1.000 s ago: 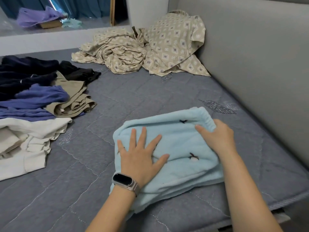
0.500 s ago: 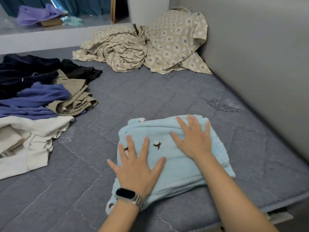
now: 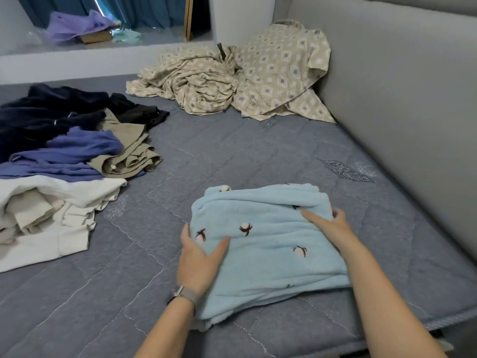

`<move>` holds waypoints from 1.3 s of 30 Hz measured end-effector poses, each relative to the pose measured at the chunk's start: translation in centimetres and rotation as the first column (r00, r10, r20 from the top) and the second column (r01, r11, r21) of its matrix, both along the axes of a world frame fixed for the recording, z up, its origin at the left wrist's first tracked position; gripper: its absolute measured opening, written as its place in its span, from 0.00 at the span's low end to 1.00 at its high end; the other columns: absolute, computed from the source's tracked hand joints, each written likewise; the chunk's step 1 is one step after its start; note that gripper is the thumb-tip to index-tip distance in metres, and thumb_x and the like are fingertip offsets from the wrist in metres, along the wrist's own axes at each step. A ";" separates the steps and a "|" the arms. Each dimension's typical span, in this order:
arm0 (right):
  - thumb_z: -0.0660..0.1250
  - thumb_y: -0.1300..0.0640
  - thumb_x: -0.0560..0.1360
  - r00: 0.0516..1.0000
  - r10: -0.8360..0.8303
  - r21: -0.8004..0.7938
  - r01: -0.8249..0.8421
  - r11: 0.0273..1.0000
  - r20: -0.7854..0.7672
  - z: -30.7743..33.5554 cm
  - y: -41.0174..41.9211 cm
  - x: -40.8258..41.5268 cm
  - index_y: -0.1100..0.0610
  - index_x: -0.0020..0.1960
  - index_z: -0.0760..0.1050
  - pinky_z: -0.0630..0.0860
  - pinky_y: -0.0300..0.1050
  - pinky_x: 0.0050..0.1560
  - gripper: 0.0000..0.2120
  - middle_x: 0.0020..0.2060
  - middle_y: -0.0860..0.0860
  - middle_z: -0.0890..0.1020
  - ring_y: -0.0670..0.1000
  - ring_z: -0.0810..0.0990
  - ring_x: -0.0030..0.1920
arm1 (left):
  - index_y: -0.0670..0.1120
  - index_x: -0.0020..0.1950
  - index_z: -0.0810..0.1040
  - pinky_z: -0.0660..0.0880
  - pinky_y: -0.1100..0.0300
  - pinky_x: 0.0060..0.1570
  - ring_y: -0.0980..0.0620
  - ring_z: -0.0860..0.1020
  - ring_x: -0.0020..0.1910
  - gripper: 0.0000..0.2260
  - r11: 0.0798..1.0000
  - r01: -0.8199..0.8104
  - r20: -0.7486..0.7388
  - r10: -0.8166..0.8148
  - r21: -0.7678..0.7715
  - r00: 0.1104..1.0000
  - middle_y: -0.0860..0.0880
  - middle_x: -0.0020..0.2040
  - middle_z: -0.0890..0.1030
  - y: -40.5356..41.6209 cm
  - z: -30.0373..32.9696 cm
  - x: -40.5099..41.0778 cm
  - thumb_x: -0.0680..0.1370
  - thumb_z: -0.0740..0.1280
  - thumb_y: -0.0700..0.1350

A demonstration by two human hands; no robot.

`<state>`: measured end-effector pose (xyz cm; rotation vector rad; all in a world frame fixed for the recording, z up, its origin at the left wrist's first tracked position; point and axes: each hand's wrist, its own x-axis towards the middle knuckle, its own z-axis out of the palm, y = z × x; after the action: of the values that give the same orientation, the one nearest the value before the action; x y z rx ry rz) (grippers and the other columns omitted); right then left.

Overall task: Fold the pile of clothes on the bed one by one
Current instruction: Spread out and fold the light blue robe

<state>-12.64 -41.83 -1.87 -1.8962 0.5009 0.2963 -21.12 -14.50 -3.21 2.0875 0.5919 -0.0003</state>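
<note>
The folded light-blue fleece garment (image 3: pixel 268 241) lies on the bed (image 3: pixel 232 156), near edge, approx. centre-right. Left hand (image 3: pixel 198 259) grips its left edge: thumb on top, fingers wrapped under. Right hand (image 3: pixel 327 224) grips the far-right corner likewise, index finger straight along the top. Expect soft, limp, light fabric w/ thick pile; layers will likely slide and sag if unsupported. Take hold at opposite side edges, fingers under all layers, and lift level. Unfolded pile of clothes (image 3: pixel 59 156) sits well apart, left.
</note>
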 end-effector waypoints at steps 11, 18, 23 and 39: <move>0.64 0.48 0.75 0.962 0.025 0.690 0.177 0.702 -0.271 -1.3 -1.3 -6.6 0.57 0.59 0.79 0.78 0.52 0.51 0.18 0.55 0.60 0.82 0.59 0.83 0.51 | 0.42 0.61 0.79 0.74 0.49 0.59 0.42 0.80 0.56 0.19 0.474 -0.181 -0.279 -0.146 -0.862 0.949 0.41 0.57 0.82 4.5 1.1 -1.4 0.72 0.71 0.48; 0.69 0.58 0.69 0.957 0.059 0.639 0.143 0.756 -0.283 3.3 5.4 -3.4 0.59 0.42 0.82 0.71 0.50 0.42 0.05 0.35 0.57 0.83 0.53 0.83 0.34 | 0.40 0.58 0.81 0.82 0.50 0.44 0.41 0.83 0.49 0.24 0.320 -0.292 -0.331 -0.072 -0.901 0.941 0.39 0.56 0.82 10.9 4.4 -0.2 0.63 0.79 0.42; 0.84 0.56 0.46 0.872 0.336 0.656 -0.024 0.755 -0.355 12.1 15.9 -3.4 0.58 0.36 0.86 0.79 0.44 0.28 0.20 0.38 0.59 0.85 0.54 0.85 0.35 | 0.40 0.51 0.85 0.81 0.50 0.38 0.40 0.83 0.47 0.34 0.165 -0.378 -0.368 0.090 -0.911 0.926 0.38 0.54 0.82 20.0 11.2 -7.1 0.46 0.85 0.42; 0.85 0.49 0.34 0.372 0.912 0.758 -0.541 0.364 -0.172 40.4 61.0 -22.9 0.56 0.38 0.86 0.79 0.41 0.31 0.32 0.40 0.56 0.86 0.53 0.85 0.38 | 0.44 0.64 0.78 0.78 0.49 0.51 0.40 0.79 0.58 0.31 -0.013 -0.479 -0.330 0.741 -0.878 0.585 0.40 0.61 0.79 47.3 43.8 -44.5 0.62 0.77 0.48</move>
<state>-35.56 19.16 38.50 -1.2079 -0.2119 1.5680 -65.61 32.84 40.56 0.4714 1.0336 0.3621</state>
